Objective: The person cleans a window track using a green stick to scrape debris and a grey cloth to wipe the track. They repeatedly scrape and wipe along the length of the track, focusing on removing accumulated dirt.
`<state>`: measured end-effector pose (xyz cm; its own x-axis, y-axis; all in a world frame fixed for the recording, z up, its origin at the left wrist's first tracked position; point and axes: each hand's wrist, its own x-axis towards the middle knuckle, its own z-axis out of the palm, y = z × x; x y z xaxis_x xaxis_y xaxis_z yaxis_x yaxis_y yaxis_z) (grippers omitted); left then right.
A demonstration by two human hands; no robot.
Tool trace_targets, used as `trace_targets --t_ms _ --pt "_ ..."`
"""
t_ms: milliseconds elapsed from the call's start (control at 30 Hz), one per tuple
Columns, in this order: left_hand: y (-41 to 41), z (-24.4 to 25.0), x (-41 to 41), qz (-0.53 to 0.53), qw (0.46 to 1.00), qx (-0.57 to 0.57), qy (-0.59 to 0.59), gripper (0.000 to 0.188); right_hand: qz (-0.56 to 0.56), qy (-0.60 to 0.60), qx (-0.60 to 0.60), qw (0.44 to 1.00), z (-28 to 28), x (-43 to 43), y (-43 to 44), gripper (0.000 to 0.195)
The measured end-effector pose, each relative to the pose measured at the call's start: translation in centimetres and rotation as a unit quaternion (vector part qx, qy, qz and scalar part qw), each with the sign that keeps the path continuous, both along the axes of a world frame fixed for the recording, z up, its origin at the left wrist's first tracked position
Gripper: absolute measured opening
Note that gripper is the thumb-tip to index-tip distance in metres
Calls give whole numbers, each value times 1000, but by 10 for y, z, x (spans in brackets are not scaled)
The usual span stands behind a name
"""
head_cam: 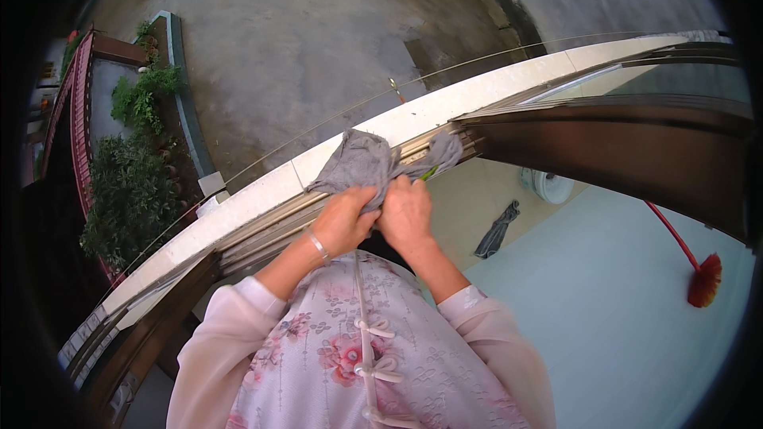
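Note:
Both of my hands meet at the window opening, over its metal sliding track (268, 223). A grey cloth (357, 161) is bunched between them; one part spreads over the track and the pale outer sill (465, 98), another hangs to the right. My left hand (346, 220) grips the cloth from the left side. Close against it, my right hand (406, 211) is closed on the cloth and on something thin and green (429, 173) that sticks out above the fingers; what it belongs to is hidden.
A brown-framed window sash (614, 155) stands at the right. Below it indoors are a white bucket (545, 185), a dark cloth (498, 231) and a red-handled brush (704, 280). Outside, a thin wire (334, 118) runs beyond the sill, high above a paved yard (286, 42) with plants (131, 196).

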<state>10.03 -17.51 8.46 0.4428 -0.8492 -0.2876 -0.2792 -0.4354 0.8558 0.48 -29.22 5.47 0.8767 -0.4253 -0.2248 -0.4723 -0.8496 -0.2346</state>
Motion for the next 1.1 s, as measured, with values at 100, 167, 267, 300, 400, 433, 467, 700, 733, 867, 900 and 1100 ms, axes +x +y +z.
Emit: trace_targets --t_ms 100,167,267,300,400,433,467,700,733,867,900,1100 --pt "82 34 -1 27 997 71 12 27 92 -5 68 993 12 2 69 12" --pt "113 63 -6 55 992 112 24 26 124 -49 133 982 15 3 101 14" --pt "126 92 -9 84 991 106 -3 25 155 -58 172 971 32 4 110 14" --pt "123 101 -10 76 992 102 -20 26 165 -60 161 971 42 6 107 13" --pt "116 112 -8 69 994 84 -26 26 188 -57 137 971 69 11 88 14" --pt "111 112 -5 67 995 78 -22 26 178 -51 137 973 67 10 85 14" --pt "106 107 -4 66 994 88 4 23 167 -46 138 975 62 7 84 14" --pt "82 82 -5 54 994 95 -13 24 160 -67 144 974 34 -1 66 14" --pt "83 87 -4 24 993 112 -38 26 155 -67 143 975 38 -1 66 16" --pt "85 109 -2 96 990 99 14 25 153 -92 150 972 57 10 64 17" --pt "83 109 0 96 989 107 13 25 151 -95 149 973 55 13 65 17" --pt "83 59 9 111 988 73 83 19 140 -23 104 984 33 19 59 13"
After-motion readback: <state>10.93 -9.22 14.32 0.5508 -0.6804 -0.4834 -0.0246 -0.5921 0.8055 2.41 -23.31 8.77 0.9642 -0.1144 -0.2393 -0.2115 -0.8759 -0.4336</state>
